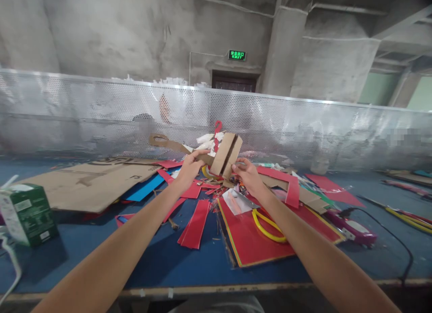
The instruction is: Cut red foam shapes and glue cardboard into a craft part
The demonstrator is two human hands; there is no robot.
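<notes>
Above the middle of the table, both hands hold a small folded cardboard piece [222, 156], tilted, with a dark gap running down its face. My left hand [191, 170] is closed on its left side, where a cardboard strip [172, 145] with a looped end sticks out to the left. The fingers of my right hand [247, 172] pinch its lower right edge. Just behind the piece are white crumpled scraps [206, 142] and a red looped strip [218, 126]. Red offcuts [195, 225] lie below my hands.
A large flat cardboard sheet [97, 182] and a green box [32, 214] stand left. Right of centre lie a red board [256, 248], a yellow loop [266, 227] and a purple device [353, 227] with a black cord. A perforated metal panel [101, 115] closes the back.
</notes>
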